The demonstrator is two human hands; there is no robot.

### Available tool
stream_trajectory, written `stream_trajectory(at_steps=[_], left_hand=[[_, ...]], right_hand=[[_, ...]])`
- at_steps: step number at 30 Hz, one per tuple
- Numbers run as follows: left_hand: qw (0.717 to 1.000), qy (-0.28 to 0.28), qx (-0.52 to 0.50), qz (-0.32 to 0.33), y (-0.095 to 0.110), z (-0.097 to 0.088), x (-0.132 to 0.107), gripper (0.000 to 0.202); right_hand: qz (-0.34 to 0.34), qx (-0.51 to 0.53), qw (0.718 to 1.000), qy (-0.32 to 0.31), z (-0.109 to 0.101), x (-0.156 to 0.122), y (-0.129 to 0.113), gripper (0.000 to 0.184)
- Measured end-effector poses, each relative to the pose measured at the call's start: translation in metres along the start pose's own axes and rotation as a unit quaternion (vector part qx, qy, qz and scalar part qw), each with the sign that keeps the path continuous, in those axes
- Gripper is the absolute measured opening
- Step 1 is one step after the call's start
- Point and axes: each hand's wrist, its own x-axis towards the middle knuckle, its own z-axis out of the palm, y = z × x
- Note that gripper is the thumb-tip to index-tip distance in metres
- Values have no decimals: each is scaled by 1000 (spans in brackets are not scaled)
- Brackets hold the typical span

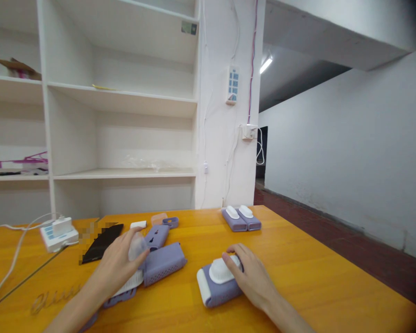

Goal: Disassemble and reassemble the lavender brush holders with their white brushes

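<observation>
My right hand [252,276] rests on a purple device with a white top [217,284] lying on the orange table [298,259], fingers curled round its right side. My left hand [119,263] is closed on a pale translucent piece [137,247] above a white ribbed part [130,283]. Right beside that hand lie a purple perforated sleeve [163,263] and another purple cover [156,237].
Two finished purple-and-white devices [241,218] stand at the table's far edge. A dark phone [102,243] and a white power strip [58,233] with cables lie at the left. White shelves [125,101] rise behind the table. An open corridor runs to the right.
</observation>
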Motion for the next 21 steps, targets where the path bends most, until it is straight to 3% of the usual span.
stream_trajectory(at_steps=[4, 8, 10, 12, 13, 16, 19, 21], left_hand=[[1000, 14, -2, -7, 13, -12, -1, 55], [996, 41, -49, 55, 51, -19, -15, 45], [990, -9, -97, 99, 78, -11, -34, 42], [979, -84, -145, 115, 103, 7, -55, 56], [972, -120, -164, 116, 114, 19, -64, 69], [965, -167, -186, 72, 131, 47, -77, 80], [959, -196, -206, 3, 136, 47, -72, 95], [954, -201, -222, -24, 137, 33, -65, 89]], right_hand=[[-3, 8, 1000, -2, 2, 1, 3, 39], [-4, -7, 1000, 7, 7, 0, 4, 42], [-6, -6, 1000, 8, 11, -2, 2, 42], [-8, -1, 1000, 6, 16, -4, -4, 41], [-9, 2, 1000, 3, 18, -5, -7, 40], [-18, 24, 999, -11, 22, -8, -15, 38], [-33, 50, 998, -28, 22, -10, -19, 37], [-37, 58, 997, -31, 21, -10, -20, 36]])
